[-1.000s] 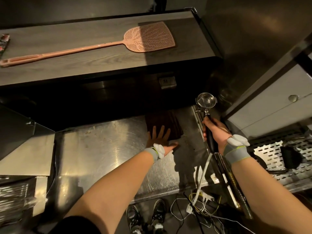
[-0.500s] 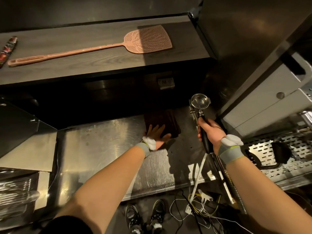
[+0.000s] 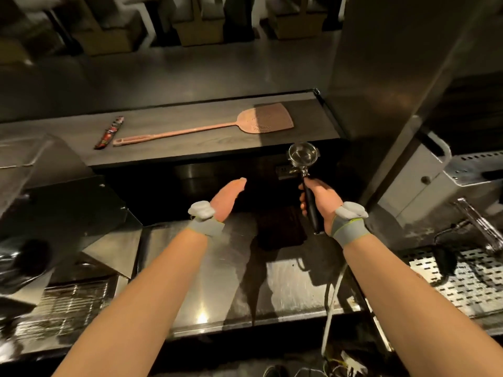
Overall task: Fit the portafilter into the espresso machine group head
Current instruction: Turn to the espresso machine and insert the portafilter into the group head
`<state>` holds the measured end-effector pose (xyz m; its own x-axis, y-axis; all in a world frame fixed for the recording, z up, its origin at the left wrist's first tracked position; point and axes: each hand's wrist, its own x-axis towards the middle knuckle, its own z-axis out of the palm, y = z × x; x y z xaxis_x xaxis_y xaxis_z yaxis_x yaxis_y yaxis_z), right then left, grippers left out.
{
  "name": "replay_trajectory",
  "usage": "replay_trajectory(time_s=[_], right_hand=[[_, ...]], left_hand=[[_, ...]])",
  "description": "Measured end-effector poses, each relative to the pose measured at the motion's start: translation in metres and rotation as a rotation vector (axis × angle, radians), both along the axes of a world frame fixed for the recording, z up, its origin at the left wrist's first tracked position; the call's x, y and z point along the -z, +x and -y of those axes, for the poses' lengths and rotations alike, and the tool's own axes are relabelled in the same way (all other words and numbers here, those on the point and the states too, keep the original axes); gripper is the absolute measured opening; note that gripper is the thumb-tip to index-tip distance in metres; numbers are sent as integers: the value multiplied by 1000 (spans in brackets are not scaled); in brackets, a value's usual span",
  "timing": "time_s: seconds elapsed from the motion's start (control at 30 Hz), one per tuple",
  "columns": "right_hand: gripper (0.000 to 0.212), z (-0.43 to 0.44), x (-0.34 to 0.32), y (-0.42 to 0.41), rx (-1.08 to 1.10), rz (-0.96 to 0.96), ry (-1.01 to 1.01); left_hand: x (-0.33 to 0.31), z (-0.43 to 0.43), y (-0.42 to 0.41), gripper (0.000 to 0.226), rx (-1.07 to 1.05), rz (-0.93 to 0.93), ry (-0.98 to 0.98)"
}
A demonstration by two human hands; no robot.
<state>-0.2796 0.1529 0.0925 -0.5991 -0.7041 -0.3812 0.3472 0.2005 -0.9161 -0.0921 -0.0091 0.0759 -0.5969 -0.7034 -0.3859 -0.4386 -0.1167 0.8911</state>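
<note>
Right hand (image 3: 321, 202) grip wrapped on portafilter (image 3: 306, 170) handle; left hand (image 3: 226, 198) open, empty. Keep basket level, approach machine (image 3: 424, 180) at tabletop right edge.

A café bar's working side: brushed stainless-steel counter (image 3: 217, 268), perforated metal drip tray (image 3: 468, 278) of a white-panelled espresso machine (image 3: 413, 186), dark wooden serving ledge (image 3: 190, 126) above.

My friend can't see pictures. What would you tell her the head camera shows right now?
A person's right hand holds a portafilter by its black handle, basket up, above a steel counter. The left hand is open and empty beside it. A pink fly swatter lies on the dark shelf behind.
</note>
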Motion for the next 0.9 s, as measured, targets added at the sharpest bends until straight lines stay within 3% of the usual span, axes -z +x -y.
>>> replay_trajectory(time_s=[0.17,0.37,0.5,0.6,0.73,0.9], right_hand=[[21,22,-43,41,-61,36,-76],[19,31,-65,89,-119,44,-63],[19,17,-73,116,-98,23,-58],[19,4,-80,124,-99,-13,-20],[19,-35,-90,120,-21,-92,-26],[19,-90,-112,100,74,-144,-28]], left_hand=[[-47,11,67,45,-148,-203,-61],[-76,11,127,68,-190,-289,-86],[-84,2,150,71,-159,-323,-81],[-81,-6,154,65,-144,-341,-62],[-72,-25,141,33,-82,-399,15],[-73,-62,99,30,43,-404,58]])
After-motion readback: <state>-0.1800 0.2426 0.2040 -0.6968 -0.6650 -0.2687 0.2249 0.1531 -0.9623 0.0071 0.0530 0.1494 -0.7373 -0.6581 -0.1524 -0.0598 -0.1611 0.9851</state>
